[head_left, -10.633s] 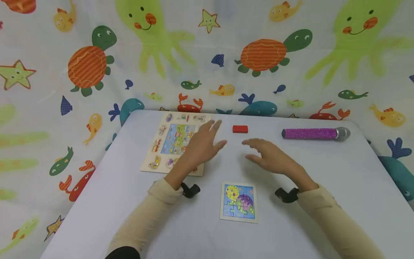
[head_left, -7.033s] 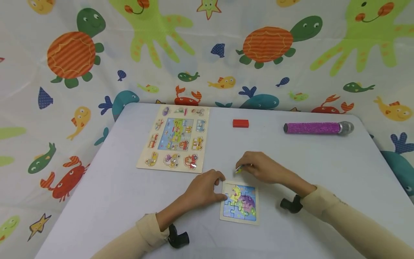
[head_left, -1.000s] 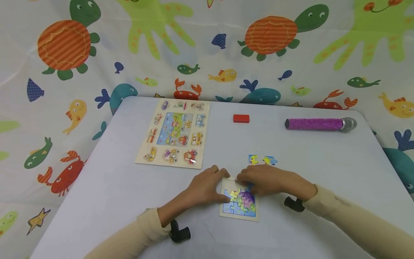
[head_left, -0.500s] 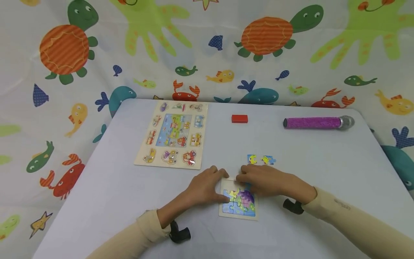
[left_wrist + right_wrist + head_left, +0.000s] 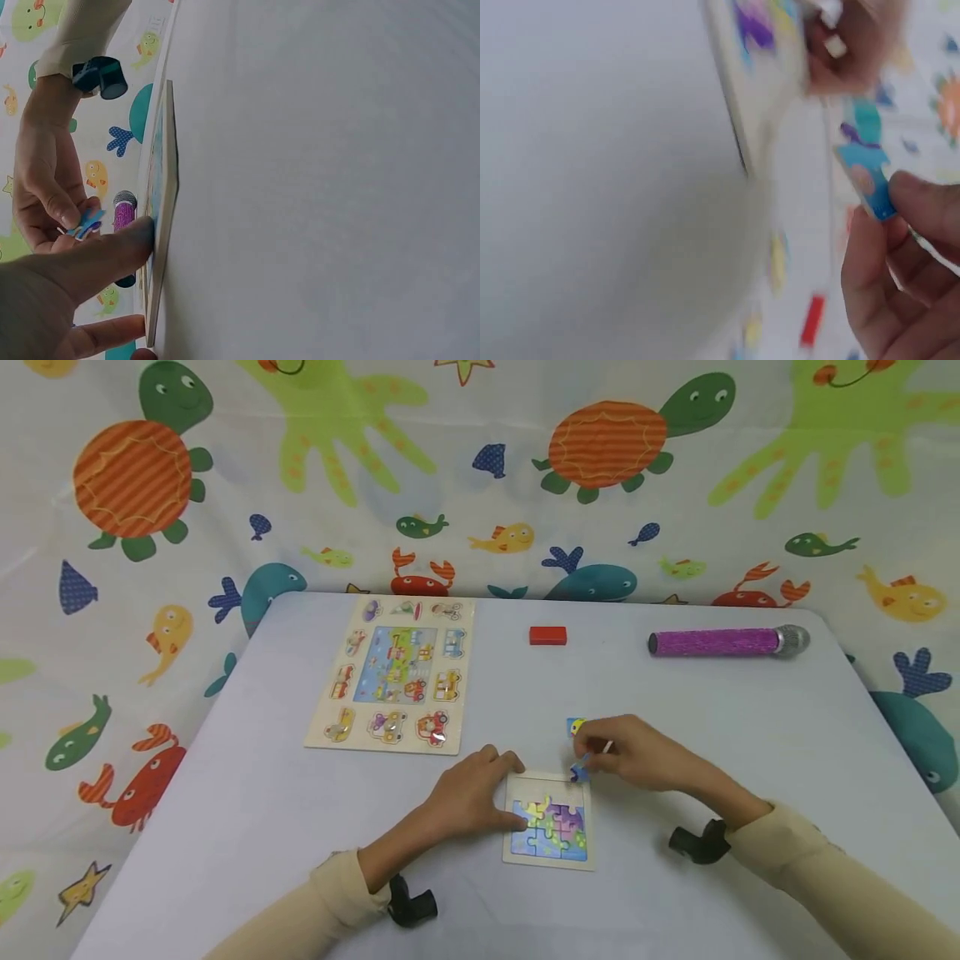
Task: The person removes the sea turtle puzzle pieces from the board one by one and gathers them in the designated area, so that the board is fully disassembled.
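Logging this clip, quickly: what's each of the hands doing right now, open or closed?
Left hand: open, thumb on the small puzzle board.
Right hand: closed, pinching a puzzle piece.

One left hand (image 5: pixel 474 797) and one right hand (image 5: pixel 633 756) are reaching over one table (image 5: pixel 262 760). One small jigsaw (image 5: pixel 551 862) is lying between the side edges; one loose piece (image 5: pixel 580 770) is being held, two more pieces (image 5: pixel 778 262) are lying nearby. One large board (image 5: pixel 410 743) with ten picture pieces (image 5: pixel 432 727) is lying toward the far left corner. One red block (image 5: pixel 548 636) and one microphone (image 5: pixel 720 642) are resting near the far edge.
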{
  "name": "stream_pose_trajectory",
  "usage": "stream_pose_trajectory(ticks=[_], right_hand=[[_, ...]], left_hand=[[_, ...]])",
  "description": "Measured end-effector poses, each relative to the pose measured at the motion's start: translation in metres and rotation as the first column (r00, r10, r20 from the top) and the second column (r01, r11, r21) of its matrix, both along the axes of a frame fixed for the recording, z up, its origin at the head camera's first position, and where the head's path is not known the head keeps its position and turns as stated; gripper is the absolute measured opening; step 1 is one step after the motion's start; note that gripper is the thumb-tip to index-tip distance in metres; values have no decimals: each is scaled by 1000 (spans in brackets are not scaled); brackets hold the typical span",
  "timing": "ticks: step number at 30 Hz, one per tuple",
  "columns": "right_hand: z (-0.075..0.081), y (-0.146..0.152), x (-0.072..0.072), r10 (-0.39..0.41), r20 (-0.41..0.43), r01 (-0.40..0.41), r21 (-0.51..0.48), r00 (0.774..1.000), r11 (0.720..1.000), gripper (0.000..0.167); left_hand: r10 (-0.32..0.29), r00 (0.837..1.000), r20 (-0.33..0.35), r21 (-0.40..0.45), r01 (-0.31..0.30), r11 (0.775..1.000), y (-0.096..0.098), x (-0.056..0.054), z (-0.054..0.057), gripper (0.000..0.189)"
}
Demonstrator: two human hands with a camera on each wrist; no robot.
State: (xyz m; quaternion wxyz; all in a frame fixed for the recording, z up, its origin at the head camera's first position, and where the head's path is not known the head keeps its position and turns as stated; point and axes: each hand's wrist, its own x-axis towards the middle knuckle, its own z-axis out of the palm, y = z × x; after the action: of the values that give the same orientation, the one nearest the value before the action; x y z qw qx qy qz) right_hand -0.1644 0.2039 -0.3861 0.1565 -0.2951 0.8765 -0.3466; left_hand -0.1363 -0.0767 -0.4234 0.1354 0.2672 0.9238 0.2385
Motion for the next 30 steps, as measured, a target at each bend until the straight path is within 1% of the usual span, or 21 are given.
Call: stream_pose_trajectory(ticks=[2, 5, 7, 9, 12, 15, 19, 21, 23, 25, 27, 29, 30], right_hand=[[5, 16, -9, -76, -7, 76, -1, 997, 997, 13], [8, 43, -25, -186, -51, 189, 68, 981, 980, 12], [6, 56, -34, -224, -49, 228, 113, 973, 967, 12], [3, 65, -42, -228, -26, 229, 144, 973, 963, 12], [-6, 70, -50, -207, 1, 204, 159, 978, 966, 13], [-14, 69, -54, -201, -20, 201, 166, 979, 965, 15], [-22, 65, -52, -210, -84, 222, 187, 974, 957, 16], [-24, 62, -50, -210, -131, 234, 210, 969, 949, 18], [-25, 59, -47, -209, -184, 251, 242, 960, 937, 20], [-24, 55, -43, -218, -241, 282, 275, 946, 919, 23], [-20, 45, -33, -238, -280, 316, 278, 930, 907, 24], [-14, 28, -18, -245, -291, 317, 230, 925, 920, 24], [-11, 15, -9, -240, -280, 301, 201, 930, 932, 24]], left_hand=[[3, 1000, 2, 3, -3, 1000, -2, 1, -1, 68], [10, 1000, 2, 7, -11, 1000, -4, 1, -1, 67], [17, 1000, 5, 9, -17, 1000, -6, 1, -1, 67], [23, 1000, 5, 10, -23, 1000, -8, 2, 0, 67], [28, 1000, 6, 9, -28, 1000, -10, 2, -1, 67], [28, 1000, 7, 12, -28, 1000, -11, 3, -2, 67], [24, 1000, 4, 16, -24, 1000, -12, 3, -4, 67], [24, 1000, 0, 14, -24, 1000, -12, 3, -4, 68], [28, 1000, -4, 11, -28, 1000, -12, 2, -4, 68], [26, 1000, -8, 9, -26, 1000, -10, 1, -5, 67], [17, 1000, -6, 12, -17, 1000, -8, -1, -5, 68], [6, 1000, -4, 14, -6, 1000, -5, -2, -5, 68], [2, 1000, -2, 12, -2, 1000, -4, -2, -5, 69]])
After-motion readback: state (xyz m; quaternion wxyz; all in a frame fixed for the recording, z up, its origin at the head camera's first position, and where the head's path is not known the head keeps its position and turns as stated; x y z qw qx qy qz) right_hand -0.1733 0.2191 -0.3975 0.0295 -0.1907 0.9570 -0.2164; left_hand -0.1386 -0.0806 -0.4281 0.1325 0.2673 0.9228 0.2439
